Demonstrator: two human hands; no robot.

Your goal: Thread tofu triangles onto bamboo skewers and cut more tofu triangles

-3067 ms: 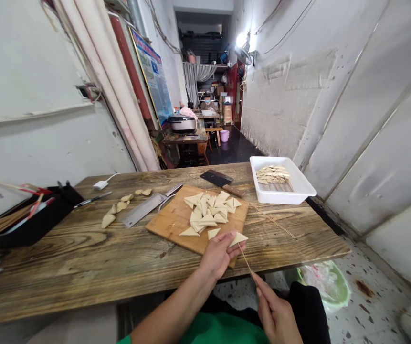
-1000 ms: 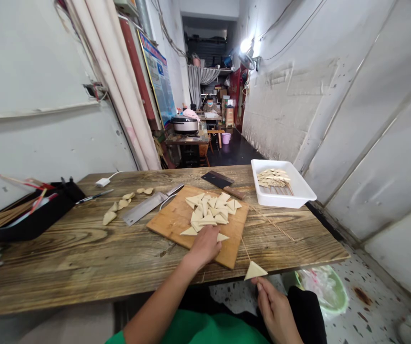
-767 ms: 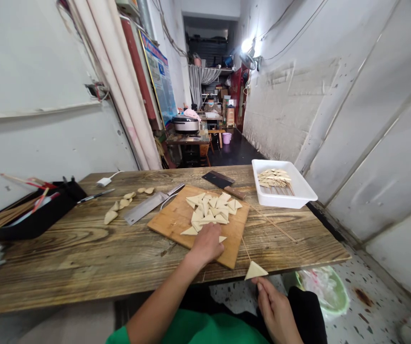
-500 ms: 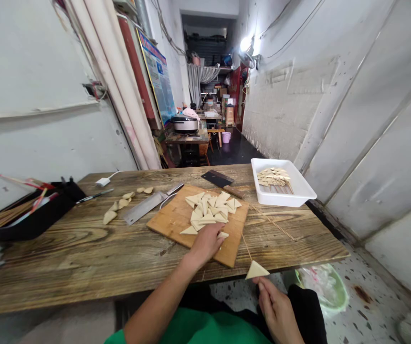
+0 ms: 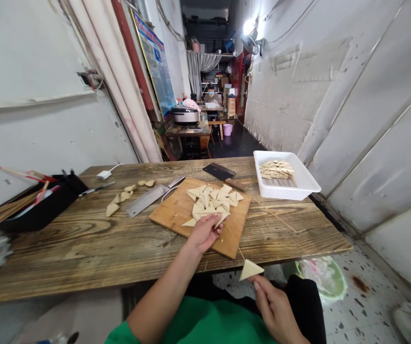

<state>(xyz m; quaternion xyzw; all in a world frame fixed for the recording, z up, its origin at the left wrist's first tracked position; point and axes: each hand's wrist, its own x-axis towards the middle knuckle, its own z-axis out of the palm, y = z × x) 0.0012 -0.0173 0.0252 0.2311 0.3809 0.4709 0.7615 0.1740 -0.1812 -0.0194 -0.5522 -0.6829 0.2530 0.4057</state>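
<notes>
My left hand (image 5: 205,232) is closed on a pale triangular slice (image 5: 222,218), possibly tofu, at the near side of a pile of similar triangles (image 5: 212,197). The pile lies on a wooden cutting board (image 5: 169,215). My right hand (image 5: 275,303), in front of the table edge, grips a thin wooden skewer (image 5: 236,242) near its lower end. One triangular slice (image 5: 251,270) is threaded on that skewer, just above my fingers. The skewer's bare upper length points up and left toward the board.
A cleaver (image 5: 148,200) lies left of the board, a dark-bladed knife (image 5: 223,173) behind it. Pale offcuts (image 5: 119,197) are farther left. A white tray (image 5: 307,184) holds skewered slices. Loose skewers (image 5: 273,213) lie on the table. A black container (image 5: 44,198) with skewers stands left.
My left hand has lifted a triangular slice from the pile and turned slightly. My right hand has shifted the loaded skewer a little left, its tip nearer the left hand.
</notes>
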